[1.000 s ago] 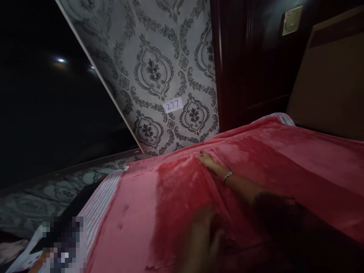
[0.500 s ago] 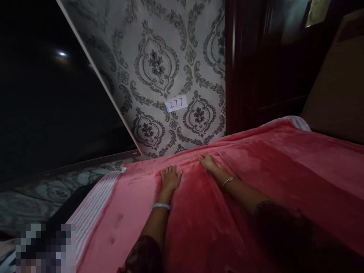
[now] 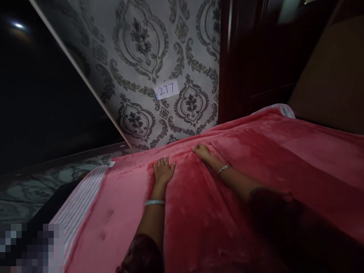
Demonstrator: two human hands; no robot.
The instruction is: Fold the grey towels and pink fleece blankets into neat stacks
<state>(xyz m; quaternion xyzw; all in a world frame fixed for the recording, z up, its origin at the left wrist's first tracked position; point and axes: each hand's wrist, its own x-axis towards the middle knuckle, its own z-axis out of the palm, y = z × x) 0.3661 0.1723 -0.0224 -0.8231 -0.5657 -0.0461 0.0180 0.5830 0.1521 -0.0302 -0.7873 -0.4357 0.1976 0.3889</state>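
Note:
A plush pink blanket (image 3: 256,163) covers the bed and fills the lower half of the view. My left hand (image 3: 163,170) lies flat on it near the far edge, fingers spread, a beaded bracelet on the wrist. My right hand (image 3: 203,152) rests a little further right, fingers extended and pressing on a fold in the blanket; a thin bangle sits on that wrist. Both forearms reach forward across the blanket in dark patterned sleeves. Neither hand holds anything.
A striped sheet (image 3: 82,197) shows under the blanket's left edge. Behind the bed is damask wallpaper with a paper label (image 3: 167,89) reading 277. A dark wooden post (image 3: 227,60) and a tan headboard (image 3: 327,83) stand at the right.
My left hand came up from a blur near the camera and settled flat on the blanket beside my right hand. The view has since shifted slightly; both hands stay put.

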